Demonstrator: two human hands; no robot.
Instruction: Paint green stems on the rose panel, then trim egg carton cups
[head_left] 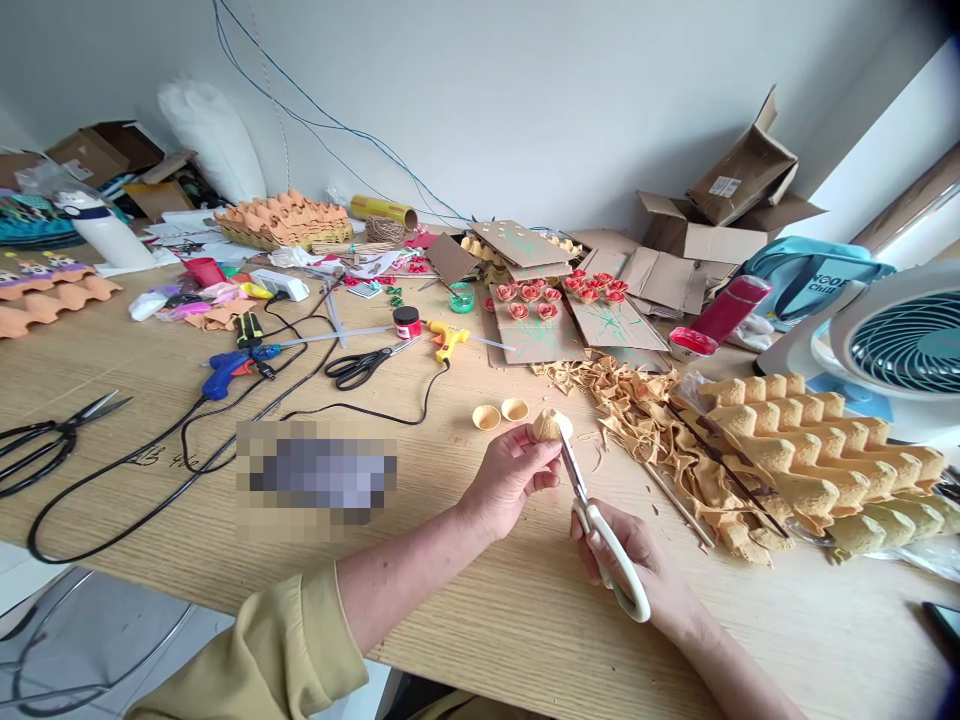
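Note:
Between the fingers of my left hand (504, 482) is a small tan egg carton cup (548, 425). My right hand (626, 555) grips white-handled scissors (611, 560), whose blades reach up to the cup's right side. Just beyond my left hand, two cut cups, a left one (486, 417) and a right one (514, 409), rest on the wooden table (450, 600). Curled carton scraps (637, 410) lie in a heap to the right, beside stacked tan egg cartons (810, 440).
A yellow glue gun (448, 340), a blue glue gun (229, 372) and black scissors (364, 368) lie left of centre, with cords between them. Cardboard panels with red flowers (534, 312) lie farther back. A white fan (900, 340) stands at right.

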